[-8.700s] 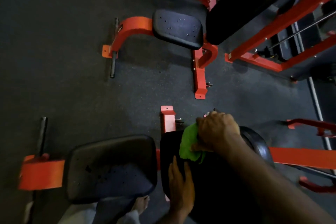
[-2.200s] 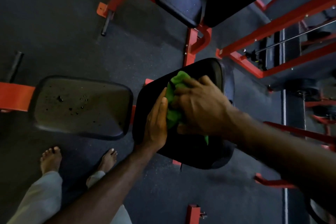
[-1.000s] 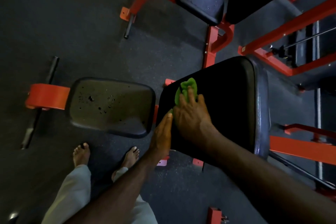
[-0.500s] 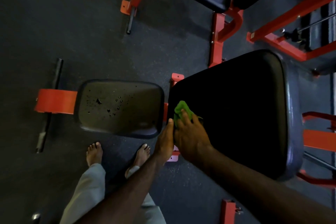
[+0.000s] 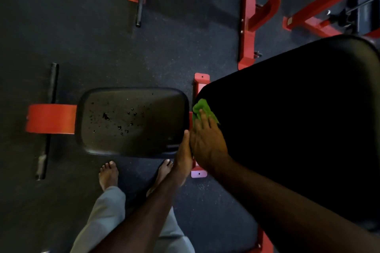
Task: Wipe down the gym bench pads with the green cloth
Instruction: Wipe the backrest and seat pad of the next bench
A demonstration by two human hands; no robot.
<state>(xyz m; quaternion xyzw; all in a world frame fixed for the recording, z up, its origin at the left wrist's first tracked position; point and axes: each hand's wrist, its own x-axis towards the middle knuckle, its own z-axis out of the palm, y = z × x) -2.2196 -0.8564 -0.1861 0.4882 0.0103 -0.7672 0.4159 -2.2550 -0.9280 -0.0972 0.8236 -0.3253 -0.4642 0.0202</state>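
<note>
Green cloth (image 5: 202, 110): one, under the flat, straight fingers of the right hand (image 5: 207, 144) on the big pad (image 5: 298, 119). Left hand (image 5: 184, 156), fingers together, lies beside it. Two pads; the small pad (image 5: 133, 122) is spotted.

green cloth (image 5: 202, 110): crumpled | on black back pad (image 5: 298, 121), left edge

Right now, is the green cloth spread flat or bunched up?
Bunched up. The green cloth shows as a crumpled wad under the right hand, whose straight fingers press it on the back pad's corner.

green cloth (image 5: 202, 110) mostly hidden under right hand (image 5: 207, 141).
</note>
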